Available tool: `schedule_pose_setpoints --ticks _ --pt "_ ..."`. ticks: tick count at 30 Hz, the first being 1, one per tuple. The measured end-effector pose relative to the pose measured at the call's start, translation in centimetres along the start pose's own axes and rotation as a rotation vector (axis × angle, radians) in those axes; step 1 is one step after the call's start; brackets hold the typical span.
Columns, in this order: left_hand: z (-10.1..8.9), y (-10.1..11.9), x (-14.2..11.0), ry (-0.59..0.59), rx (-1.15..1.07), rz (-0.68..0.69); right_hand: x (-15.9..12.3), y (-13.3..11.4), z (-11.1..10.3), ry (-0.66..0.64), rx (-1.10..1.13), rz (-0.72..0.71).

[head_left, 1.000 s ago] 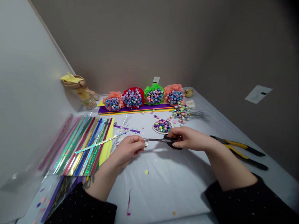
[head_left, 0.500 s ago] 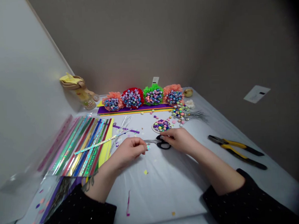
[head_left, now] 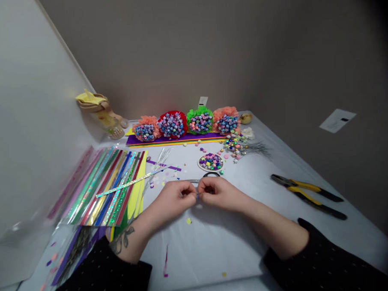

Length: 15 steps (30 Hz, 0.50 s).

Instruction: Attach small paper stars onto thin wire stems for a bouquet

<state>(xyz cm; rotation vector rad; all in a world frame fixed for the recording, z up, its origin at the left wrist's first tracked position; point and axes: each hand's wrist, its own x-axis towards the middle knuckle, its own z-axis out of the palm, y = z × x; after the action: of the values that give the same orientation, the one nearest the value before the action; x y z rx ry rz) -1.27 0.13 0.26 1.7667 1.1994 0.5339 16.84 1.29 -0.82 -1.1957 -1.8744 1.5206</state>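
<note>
My left hand and my right hand meet over the middle of the table, thumbs and forefingers pinched together. Between the fingertips a tiny shiny bluish paper piece shows; the fingers cover most of it, so its shape is unclear. Just behind my hands lie scissors, their black handles partly hidden by my right hand. Beyond them is a small round dish full of colourful little paper stars.
Shiny paper strips lie at left, with a glittery strip across them. Black-and-yellow pliers rest at right. Star bouquets line the back beside a boot-shaped glass vase. Loose stars and wire stems lie back right.
My right hand has left the scissors' handles and come in to my left hand at the small shiny piece. My left hand has shifted slightly right. The scissors stay on the table.
</note>
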Motion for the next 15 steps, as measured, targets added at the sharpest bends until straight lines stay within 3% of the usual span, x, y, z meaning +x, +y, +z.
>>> schedule_pose_setpoints --ticks 4,8,11,15 --pt "0.4 0.4 0.1 0.172 -0.078 -0.025 0.3 0.1 1.1 0.176 0.178 -0.016" --pt "0.6 0.8 0.0 0.254 -0.130 -0.064 0.2 -0.2 1.9 0.274 0.303 0.002" --pt "0.3 0.8 0.0 0.242 -0.136 -0.055 0.0 -0.1 1.7 0.246 0.343 -0.008" --pt "-0.4 0.7 -0.1 0.126 -0.113 -0.021 -0.2 0.1 0.9 0.129 0.415 0.022"
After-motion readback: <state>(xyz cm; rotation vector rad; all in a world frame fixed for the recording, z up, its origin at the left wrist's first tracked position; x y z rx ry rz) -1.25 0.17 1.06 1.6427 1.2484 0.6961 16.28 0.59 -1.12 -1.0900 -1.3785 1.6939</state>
